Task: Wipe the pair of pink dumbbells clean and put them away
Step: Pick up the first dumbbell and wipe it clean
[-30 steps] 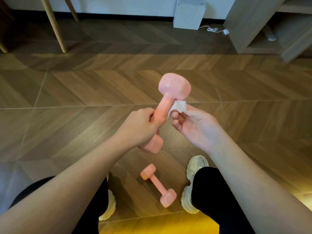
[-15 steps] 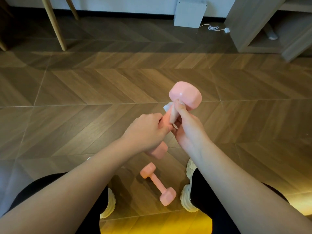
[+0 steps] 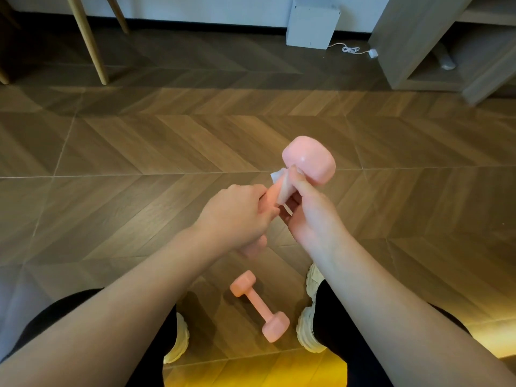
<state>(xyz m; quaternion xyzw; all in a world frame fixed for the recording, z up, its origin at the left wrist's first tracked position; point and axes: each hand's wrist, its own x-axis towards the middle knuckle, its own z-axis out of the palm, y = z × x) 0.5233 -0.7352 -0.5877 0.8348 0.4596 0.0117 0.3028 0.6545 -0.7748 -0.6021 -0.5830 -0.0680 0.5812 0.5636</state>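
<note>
I hold one pink dumbbell (image 3: 310,160) tilted up in front of me, its upper head pointing away to the right. My left hand (image 3: 237,216) grips the lower part of its handle, hiding most of the lower head. My right hand (image 3: 310,216) wraps a white wipe (image 3: 280,182) around the upper handle just below the top head. The second pink dumbbell (image 3: 258,305) lies on the wooden floor between my feet.
My white shoes (image 3: 308,317) stand either side of the floor dumbbell. A grey open shelf unit (image 3: 413,43) is at the far right, a white box (image 3: 311,22) with a cable against the back wall, and wooden chair legs (image 3: 86,40) at the far left.
My right hand turned from palm-up beside the handle to closing the wipe around it. The held dumbbell shifted slightly right and lower.
</note>
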